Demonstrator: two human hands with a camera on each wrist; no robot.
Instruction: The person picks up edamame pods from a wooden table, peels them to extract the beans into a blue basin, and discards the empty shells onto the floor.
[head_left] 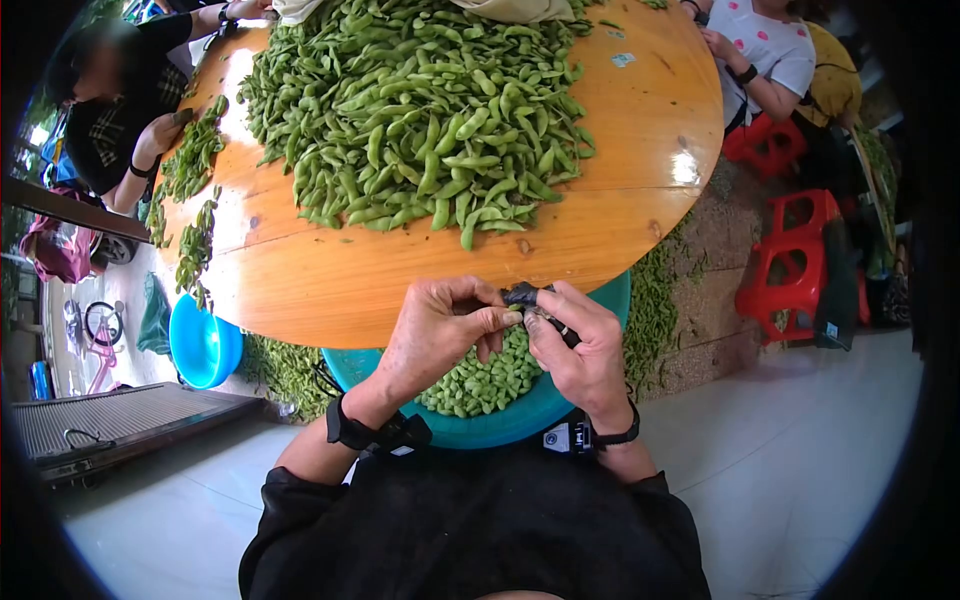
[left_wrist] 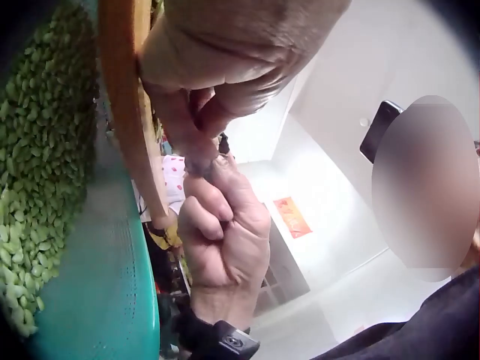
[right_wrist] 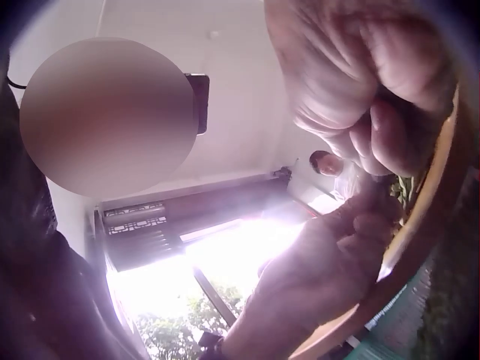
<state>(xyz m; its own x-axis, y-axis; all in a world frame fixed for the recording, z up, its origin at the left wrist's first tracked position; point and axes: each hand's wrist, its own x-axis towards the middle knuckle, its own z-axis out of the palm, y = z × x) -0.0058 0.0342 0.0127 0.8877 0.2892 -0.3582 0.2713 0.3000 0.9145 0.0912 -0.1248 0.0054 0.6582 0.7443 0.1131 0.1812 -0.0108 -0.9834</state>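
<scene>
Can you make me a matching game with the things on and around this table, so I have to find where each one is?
Things:
1. heap of green bean pods
2. pale green shelled beans
3. round bright blue plastic bowl
4. small dark object

Places:
A. in the teal plastic basin
B. pinched between the left hand and the right hand
C. on the round wooden table
D. down on the ground, left of the table

Pairs: 1-C, 2-A, 3-D, 4-B.
</scene>
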